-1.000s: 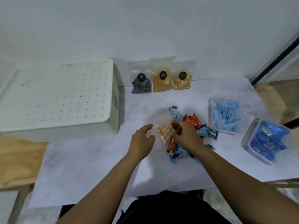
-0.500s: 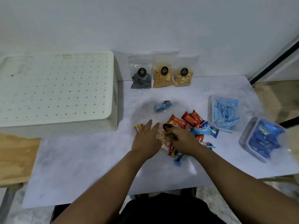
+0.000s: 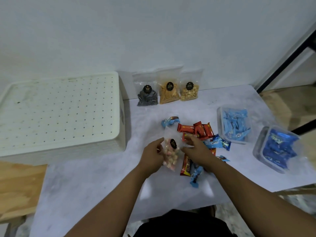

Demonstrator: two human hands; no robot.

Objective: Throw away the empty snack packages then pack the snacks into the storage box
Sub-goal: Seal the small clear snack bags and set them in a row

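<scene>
Left hand (image 3: 152, 155) and right hand (image 3: 196, 149) both pinch a clear marshmallow bag (image 3: 171, 151), held just above the counter (image 3: 95, 182) beside the scattered snack bars (image 3: 196, 130)

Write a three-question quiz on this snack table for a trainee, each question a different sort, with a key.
1. True or false: the white perforated box sits lid-on, at the table's left.
2. How many labelled clear pouches lean on the wall?
3. Both hands grip: A) the pouch of pink and white puffs B) a red bar C) a tub lid

Key: 1 true. 2 three: dark pouch, orange sticks pouch, pale chunks pouch. 3 A, left hand, right hand.
</scene>
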